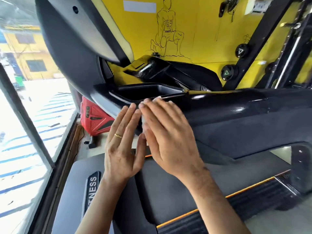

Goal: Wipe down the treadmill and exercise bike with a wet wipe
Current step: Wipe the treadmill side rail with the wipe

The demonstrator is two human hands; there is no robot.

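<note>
Head view shows the left hand (121, 147), wearing a gold ring (118, 135), and the right hand (168, 137) flat, fingers straight, palms facing, with a thin white wet wipe (144, 123) pressed between them. Both hands' fingertips are just beside the rim of the black plastic treadmill console (236, 125).

Yellow wall (194, 22) at twelve o'clock, with a black line drawing (167, 31). Black treadmill (236, 119), orange stripe (249, 188) at five. Red case (94, 117) with black markings at nine. Gold ring (118, 135) and white wipe (144, 120) near the middle.
</note>
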